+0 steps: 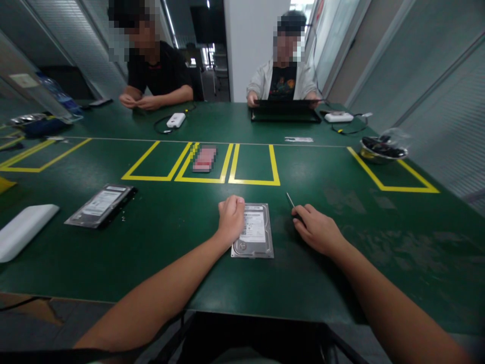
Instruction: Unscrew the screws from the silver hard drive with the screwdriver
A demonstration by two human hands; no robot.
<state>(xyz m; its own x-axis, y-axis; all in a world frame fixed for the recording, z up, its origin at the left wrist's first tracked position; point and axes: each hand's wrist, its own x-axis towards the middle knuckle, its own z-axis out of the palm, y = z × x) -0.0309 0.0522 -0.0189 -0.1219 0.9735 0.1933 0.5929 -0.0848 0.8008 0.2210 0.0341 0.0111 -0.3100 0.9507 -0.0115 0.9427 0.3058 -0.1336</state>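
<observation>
A silver hard drive (261, 227) with a white label lies flat on the green table in front of me. My left hand (232, 217) is closed at its left edge, covering part of the label; the fingertips are hidden. To the right of the drive, my right hand (314, 227) is closed around a screwdriver (290, 200). Only its thin metal shaft shows, pointing forward and left, apart from the drive; the handle is inside the hand. Another hard drive (100, 205) rests further left, with a few tiny bits beside it.
Yellow tape outlines (253, 183) mark the table, one around a pink blurred item (204, 158). A bowl of dark items (383, 149) stands right; a white slab-like object (26, 230) lies left. Across sit two people, one holding a black tray (286, 120), near white power strips (176, 120).
</observation>
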